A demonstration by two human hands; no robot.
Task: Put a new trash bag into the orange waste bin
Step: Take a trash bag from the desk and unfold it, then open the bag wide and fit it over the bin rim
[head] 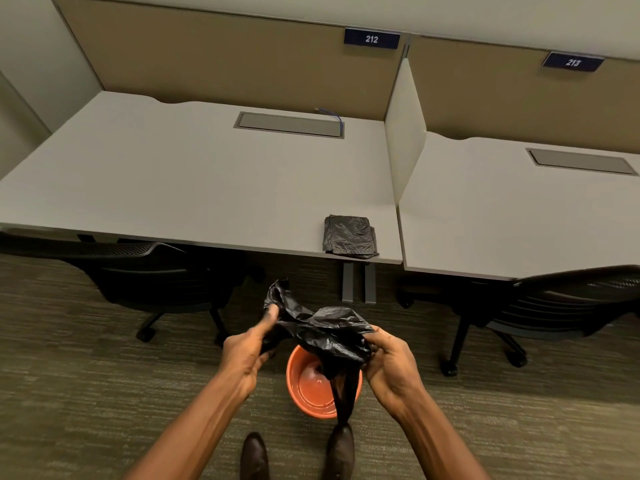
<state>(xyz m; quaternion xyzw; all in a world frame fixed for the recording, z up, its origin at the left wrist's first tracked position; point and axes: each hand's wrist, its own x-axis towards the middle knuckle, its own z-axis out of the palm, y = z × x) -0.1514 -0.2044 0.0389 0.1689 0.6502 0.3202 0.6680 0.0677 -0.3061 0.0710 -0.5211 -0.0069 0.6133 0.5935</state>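
Open-plan office, numbered workstations.
Grey tabletop (194, 181) backed by tan partitions (221, 60), signs 212 (371, 38) and 213 (572, 62), mesh chairs (568, 306), carpet (69, 393).

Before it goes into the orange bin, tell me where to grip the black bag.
Grip the trash bag at its bunched top edge, one hand from each side, as the left hand and right hand do; its tail already hangs into the orange bin.
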